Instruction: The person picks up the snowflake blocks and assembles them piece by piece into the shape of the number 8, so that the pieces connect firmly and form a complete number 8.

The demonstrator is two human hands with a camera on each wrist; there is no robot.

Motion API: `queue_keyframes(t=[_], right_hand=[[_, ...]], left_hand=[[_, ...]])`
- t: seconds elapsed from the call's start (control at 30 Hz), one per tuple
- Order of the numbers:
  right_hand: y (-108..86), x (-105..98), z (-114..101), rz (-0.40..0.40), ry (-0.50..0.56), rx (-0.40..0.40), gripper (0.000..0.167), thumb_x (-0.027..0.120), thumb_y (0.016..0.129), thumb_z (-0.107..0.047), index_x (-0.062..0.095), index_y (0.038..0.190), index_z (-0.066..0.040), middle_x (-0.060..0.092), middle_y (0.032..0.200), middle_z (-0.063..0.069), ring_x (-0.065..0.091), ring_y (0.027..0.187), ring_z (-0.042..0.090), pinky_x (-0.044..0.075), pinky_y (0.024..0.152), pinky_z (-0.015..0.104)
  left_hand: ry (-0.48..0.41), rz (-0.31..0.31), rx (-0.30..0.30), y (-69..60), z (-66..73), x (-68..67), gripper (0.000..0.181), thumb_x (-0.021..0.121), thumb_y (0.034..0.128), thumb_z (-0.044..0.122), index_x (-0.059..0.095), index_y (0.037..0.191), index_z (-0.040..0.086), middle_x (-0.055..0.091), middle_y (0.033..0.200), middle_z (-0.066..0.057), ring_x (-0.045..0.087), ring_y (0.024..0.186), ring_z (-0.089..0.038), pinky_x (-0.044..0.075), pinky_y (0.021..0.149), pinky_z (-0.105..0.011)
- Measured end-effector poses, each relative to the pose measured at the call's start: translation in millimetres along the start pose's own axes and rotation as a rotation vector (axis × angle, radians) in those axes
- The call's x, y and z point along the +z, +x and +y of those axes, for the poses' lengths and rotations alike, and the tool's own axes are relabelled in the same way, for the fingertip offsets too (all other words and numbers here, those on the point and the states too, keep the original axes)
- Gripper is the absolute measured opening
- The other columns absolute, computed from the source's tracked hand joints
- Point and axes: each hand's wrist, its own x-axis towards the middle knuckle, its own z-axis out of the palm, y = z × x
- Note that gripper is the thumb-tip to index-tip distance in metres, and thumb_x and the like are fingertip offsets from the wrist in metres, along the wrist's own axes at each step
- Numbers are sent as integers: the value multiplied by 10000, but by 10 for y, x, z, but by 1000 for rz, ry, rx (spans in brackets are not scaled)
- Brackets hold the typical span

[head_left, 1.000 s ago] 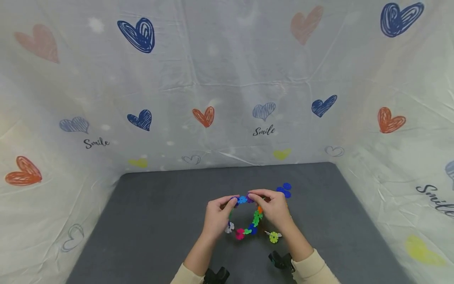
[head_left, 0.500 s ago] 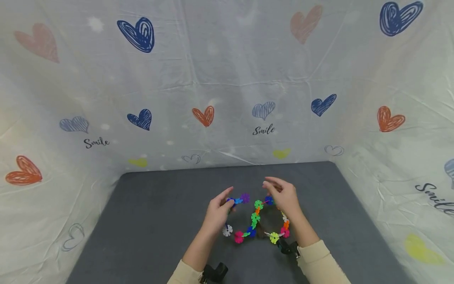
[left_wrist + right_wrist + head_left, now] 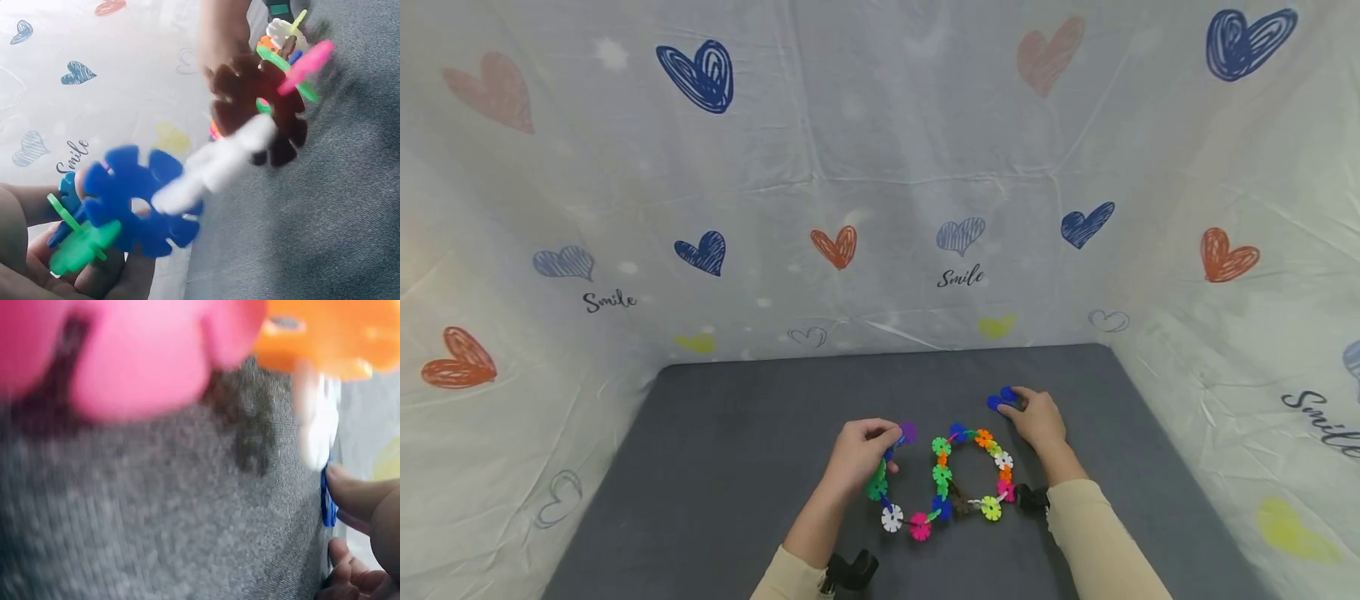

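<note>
A chain of colourful interlocking snowflake discs [image 3: 920, 526] curves across the table, partly joined into a ring on its right side. My left hand [image 3: 859, 454] pinches the chain near its far left end, where a purple disc [image 3: 908, 432] sticks out past the fingertips. In the left wrist view, a blue disc [image 3: 140, 200] and a green disc [image 3: 84, 247] hang close to those fingers. At the back right, my right hand [image 3: 1037, 421] has thumb and forefinger on small blue discs [image 3: 995, 402]. The right wrist view shows the thumb against a blue disc [image 3: 328, 497]; the fingers partly hide it.
The ring part of the chain, with a white disc [image 3: 1003, 460] and a yellow disc [image 3: 992, 508], lies between the hands. The dark grey table [image 3: 737, 475] ends at a pale curtain [image 3: 880, 167] printed with hearts. Each wrist wears a black camera [image 3: 853, 571].
My right hand has let go of the chain's purple end and moved right to the blue discs. My left hand keeps its hold; the left part of the chain has come nearer the front.
</note>
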Motion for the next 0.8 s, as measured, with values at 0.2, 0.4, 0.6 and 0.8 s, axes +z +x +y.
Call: queue_keyframes(t=[0.2,0.4,0.6,0.8], right_hand=[[-23,15,-11,46,34,-3,366,693,966,-270,693,1272,-70,631,1297,243,565,1208,449,464,970,607],[-45,-26,-45,77,207,-8,270,702,966,-259,719,1094,-22,698,1145,214,611,1082,397,487,920,557],[-262,-131,-457,65,398,-189,270,635,1013,-272,701,1071,-16,734,1010,205,706,858,330,564,696,314],[-770,-21,-976,185,518,-543,58,720,943,-114,716,955,-58,754,813,90,719,652,257,538,533,222]], left_hand=[[-53,31,6,8,21,-10,257,671,984,256,743,1065,23,670,979,-124,707,603,-284,597,716,-482],[-98,27,-8,6,13,-3,266,663,992,248,729,1093,10,660,1016,-138,736,688,-317,614,716,-442],[-127,55,-12,18,-19,15,242,641,1007,225,728,1079,11,683,1047,-132,734,849,-239,623,709,-383],[-154,91,34,37,-16,60,246,633,1011,213,724,1078,-6,715,1001,-137,739,810,-270,619,726,-428]])
